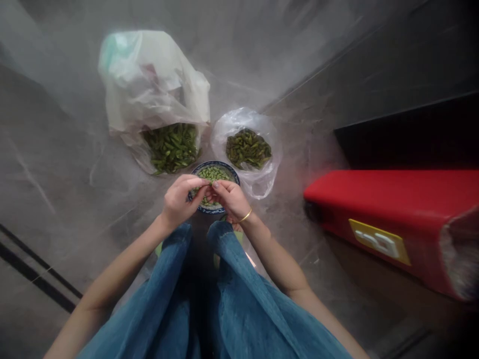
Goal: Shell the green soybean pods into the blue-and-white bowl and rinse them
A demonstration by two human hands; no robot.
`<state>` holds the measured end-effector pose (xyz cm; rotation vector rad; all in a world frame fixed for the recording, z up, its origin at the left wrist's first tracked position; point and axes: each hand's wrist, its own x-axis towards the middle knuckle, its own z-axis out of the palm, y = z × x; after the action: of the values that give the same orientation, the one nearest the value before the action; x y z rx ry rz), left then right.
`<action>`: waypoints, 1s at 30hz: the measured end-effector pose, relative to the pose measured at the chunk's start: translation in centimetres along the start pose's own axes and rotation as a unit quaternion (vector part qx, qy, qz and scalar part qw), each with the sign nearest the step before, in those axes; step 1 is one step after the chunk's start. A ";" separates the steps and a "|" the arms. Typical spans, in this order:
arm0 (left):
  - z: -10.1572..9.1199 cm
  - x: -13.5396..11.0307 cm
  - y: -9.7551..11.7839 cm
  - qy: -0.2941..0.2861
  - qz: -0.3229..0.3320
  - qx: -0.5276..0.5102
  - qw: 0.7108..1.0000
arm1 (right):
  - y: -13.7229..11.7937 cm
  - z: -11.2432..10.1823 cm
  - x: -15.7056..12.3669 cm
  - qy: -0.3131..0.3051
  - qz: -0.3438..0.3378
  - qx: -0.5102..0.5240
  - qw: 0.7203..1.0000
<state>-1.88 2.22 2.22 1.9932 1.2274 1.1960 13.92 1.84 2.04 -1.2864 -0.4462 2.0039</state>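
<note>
Fingertips of left hand (182,199) and right hand (230,198) pinch together over bowl (233,174) rim, bags close behind.

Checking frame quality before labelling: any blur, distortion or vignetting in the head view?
Head view: strong fisheye bend, floor lines and the red box curve outward; corners darken, worst at right; soft haze over the white bag and upper floor; centre is sharpest, where both hands meet over the bowl, though the pods are still soft.

My left hand (179,202) and right hand (230,198) meet fingertip to fingertip over the bowl (214,172) of shelled beans — two bags of pods beyond.
</note>
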 end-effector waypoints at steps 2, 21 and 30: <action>-0.1 0.0 -0.3 -0.024 0.052 0.042 0.998 | 0.4 0.5 -0.1 0.026 0.005 0.048 0.999; 0.2 -1.3 0.4 0.007 -0.143 -0.035 0.989 | 1.3 1.2 -0.6 0.051 -0.054 0.092 0.993; 0.0 -0.9 0.8 -0.003 -0.097 0.005 0.995 | 1.9 1.0 -0.6 0.082 -0.056 0.070 0.993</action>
<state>-1.71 1.10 2.45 1.8343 1.3909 1.0881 12.50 0.22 1.69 -1.2967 -0.2878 1.7872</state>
